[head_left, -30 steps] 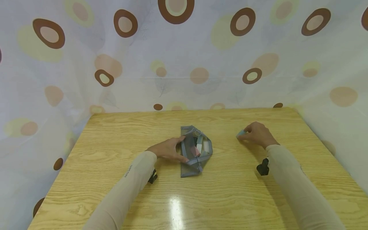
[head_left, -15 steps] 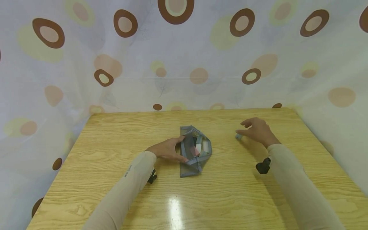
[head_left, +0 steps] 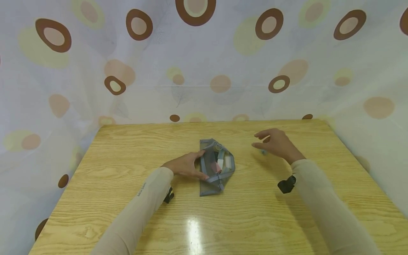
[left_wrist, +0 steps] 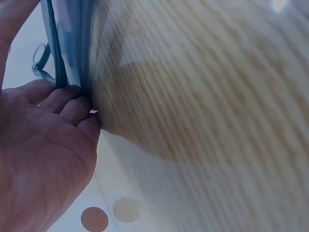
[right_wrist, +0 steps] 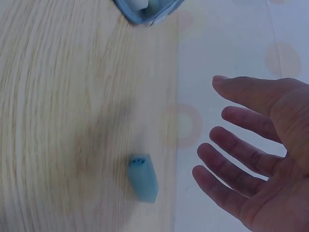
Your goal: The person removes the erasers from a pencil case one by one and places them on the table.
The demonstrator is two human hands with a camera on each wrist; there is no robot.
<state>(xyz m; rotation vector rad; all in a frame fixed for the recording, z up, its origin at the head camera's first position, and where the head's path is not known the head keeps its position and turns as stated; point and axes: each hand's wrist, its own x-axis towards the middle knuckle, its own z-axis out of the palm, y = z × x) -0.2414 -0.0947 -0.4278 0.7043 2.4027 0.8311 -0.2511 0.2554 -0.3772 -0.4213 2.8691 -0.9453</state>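
Observation:
A grey-blue see-through zip pouch (head_left: 205, 187) lies on the table with its mouth spread. Through the opening show small white, pink and dark pieces. My left hand (head_left: 186, 165) holds the pouch's left side, thumb at the near end and fingers at the far end; in the left wrist view its curled fingers (left_wrist: 72, 104) meet the zipper edge. My right hand (head_left: 275, 143) hovers right of the pouch with fingers spread and nothing in them. Below it a small light-blue block (right_wrist: 143, 180) with dark marks at one end lies on the table, mostly hidden in the head view.
The wooden table (head_left: 127, 141) stretches around both hands. A patterned white curtain (head_left: 204, 63) hangs along its back and sides. Dark wrist cameras sit under both sleeves, the right one (head_left: 287, 184) being the plainer to see.
My right hand has let go of the light-blue block, lifted away and moved slightly left over it. The block stays on the table. The left hand and the pouch have kept their place.

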